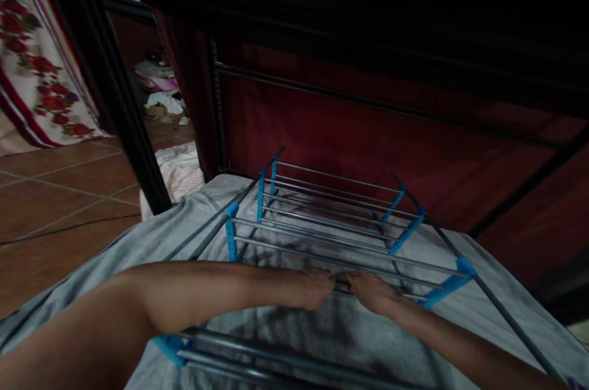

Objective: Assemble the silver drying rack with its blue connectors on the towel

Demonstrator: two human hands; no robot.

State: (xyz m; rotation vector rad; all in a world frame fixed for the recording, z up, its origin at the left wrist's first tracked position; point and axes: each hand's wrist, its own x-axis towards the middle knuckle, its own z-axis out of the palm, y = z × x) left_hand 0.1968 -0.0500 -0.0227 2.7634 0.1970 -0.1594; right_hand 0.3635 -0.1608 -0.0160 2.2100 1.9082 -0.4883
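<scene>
A metal rack (322,248) with grey rods and blue plastic brackets lies on a grey sheet (317,328). Near its middle, my left hand (317,287) has its fingers wrapped round a rod. Just to the right, my right hand (370,290) grips the same rod, with a short stretch of it showing between the two. Both hands have their backs up, so the fingertips are hidden. More rods and a blue bracket (171,348) are close to me at the bottom.
A dark frame (124,95) rises at the left and runs overhead. Dark red cloth (322,132) hangs behind the rack. On the left are a tiled floor (59,194) with a cable, a flowered cloth (46,71) and a striped cloth (179,172).
</scene>
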